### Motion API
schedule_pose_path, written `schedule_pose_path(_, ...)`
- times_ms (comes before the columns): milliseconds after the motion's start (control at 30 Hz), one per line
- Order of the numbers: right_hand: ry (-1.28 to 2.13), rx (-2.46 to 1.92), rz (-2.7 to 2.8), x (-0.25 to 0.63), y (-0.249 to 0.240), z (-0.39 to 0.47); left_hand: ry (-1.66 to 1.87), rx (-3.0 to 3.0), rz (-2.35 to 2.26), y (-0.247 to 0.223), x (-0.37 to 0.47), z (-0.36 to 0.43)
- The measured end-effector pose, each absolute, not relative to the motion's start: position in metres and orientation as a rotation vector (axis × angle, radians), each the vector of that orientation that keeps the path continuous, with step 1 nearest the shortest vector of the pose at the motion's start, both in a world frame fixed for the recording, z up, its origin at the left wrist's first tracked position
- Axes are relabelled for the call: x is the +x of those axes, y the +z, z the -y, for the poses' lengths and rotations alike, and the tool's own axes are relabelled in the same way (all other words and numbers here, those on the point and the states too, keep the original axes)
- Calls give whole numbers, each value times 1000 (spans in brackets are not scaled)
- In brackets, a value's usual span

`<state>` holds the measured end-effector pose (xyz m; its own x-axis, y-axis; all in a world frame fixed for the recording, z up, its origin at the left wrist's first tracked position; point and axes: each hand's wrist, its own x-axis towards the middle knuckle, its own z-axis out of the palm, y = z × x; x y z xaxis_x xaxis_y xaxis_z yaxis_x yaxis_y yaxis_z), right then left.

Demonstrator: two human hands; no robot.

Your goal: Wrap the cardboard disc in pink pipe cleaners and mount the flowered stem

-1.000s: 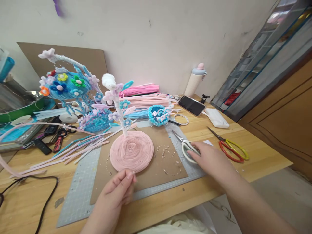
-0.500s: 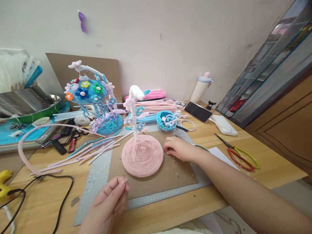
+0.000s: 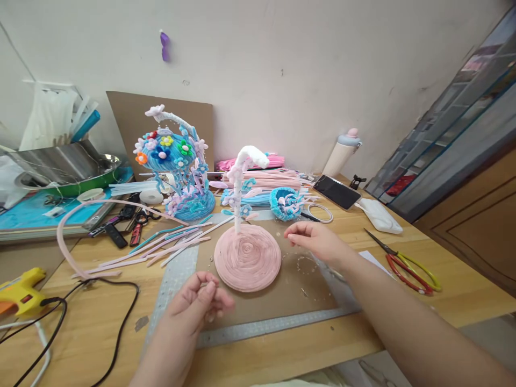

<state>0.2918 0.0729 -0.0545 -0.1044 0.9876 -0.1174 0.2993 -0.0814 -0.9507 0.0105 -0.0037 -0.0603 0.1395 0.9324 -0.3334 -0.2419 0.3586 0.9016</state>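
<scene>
My left hand (image 3: 201, 301) is raised at the near left edge of the round pink base (image 3: 248, 258). Its thumb and index finger are pinched together, the other fingers loosely spread; anything between the tips is too small to name. Right of the base, my right hand (image 3: 316, 242) hovers over the cardboard sheet (image 3: 282, 301), its fingertips closed together. Below it shows a faint loop of tiny bead-like dots (image 3: 308, 264); whether the hand holds its end is unclear. From the base rises a white wrapped stem (image 3: 237, 201) with a bent top and pipe-cleaner flowers.
A blue flowered pipe-cleaner lamp shape (image 3: 167, 153) stands back left, near loose pipe cleaners (image 3: 173, 244). A yellow glue gun (image 3: 24, 293) with a black cord lies left. To the right are scissors (image 3: 403, 263), a phone (image 3: 337, 192) and a bottle (image 3: 342, 153). A blue woven cup (image 3: 284, 204) lies behind.
The view has turned left, shifting the scene rightward. My right hand has moved away from the base's edge, and my left hand's lower fingers have spread a little.
</scene>
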Motion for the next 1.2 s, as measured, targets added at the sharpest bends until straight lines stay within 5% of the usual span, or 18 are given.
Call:
schedule_pose_path(233, 1656, -1088, 1107, 210, -43, -10, 1107, 803, -964, -42, 41, -5)
schedule_pose_path(600, 1412, -986, 1092, 197, -53, 4, 1160, 629, -948, -43, 51, -3)
schedule_pose_path(1200, 1493, -1009, 1183, 194, -52, 5, 1085, 622, -991, -47, 53, -4)
